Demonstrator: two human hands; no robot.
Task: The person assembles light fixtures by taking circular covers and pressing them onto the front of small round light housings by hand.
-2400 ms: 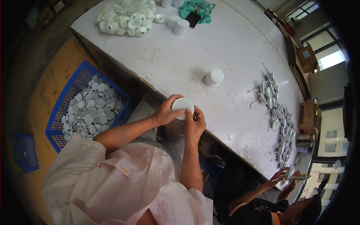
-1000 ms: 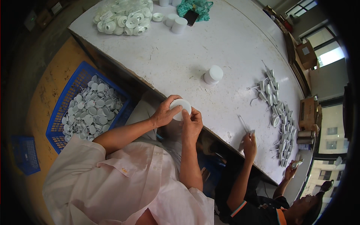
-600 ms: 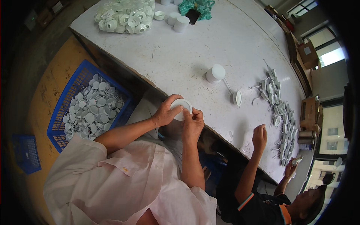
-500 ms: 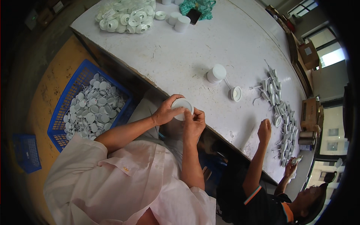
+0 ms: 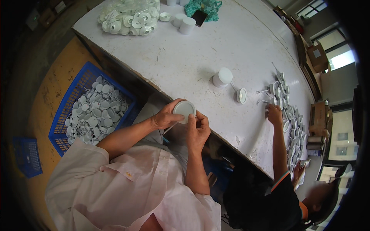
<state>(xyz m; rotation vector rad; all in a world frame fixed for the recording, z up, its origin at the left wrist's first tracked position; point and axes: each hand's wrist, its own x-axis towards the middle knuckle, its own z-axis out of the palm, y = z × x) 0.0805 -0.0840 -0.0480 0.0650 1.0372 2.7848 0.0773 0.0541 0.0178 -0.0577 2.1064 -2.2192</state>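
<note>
Over the table's near edge, I hold a round white disc [image 5: 184,108] with a raised rim between both hands. Its flat face is turned up, and a thin white wire hangs below it toward my lap. My left hand [image 5: 168,116] grips the disc's left side, with the thumb lying on its lower rim. At the lower right rim, my right hand [image 5: 198,131] pinches the disc with thumb and curled fingers. Farther along the table stand a white cylinder [image 5: 222,77] and a small round white part [image 5: 241,96] with a wire.
A blue basket [image 5: 56,125] of white wired discs [image 5: 94,111] sits at my left. Atop the table [image 5: 173,57] are a bag of white rings [image 5: 131,19], white cylinders [image 5: 187,26] and a phone [image 5: 199,17]. At right, a co-worker's hand [image 5: 274,114] reaches a long pile of parts [image 5: 295,127].
The disc in my hands has shifted slightly left and tilted, and its wire now shows below. The co-worker's near hand has moved away from the table edge to the pile.
</note>
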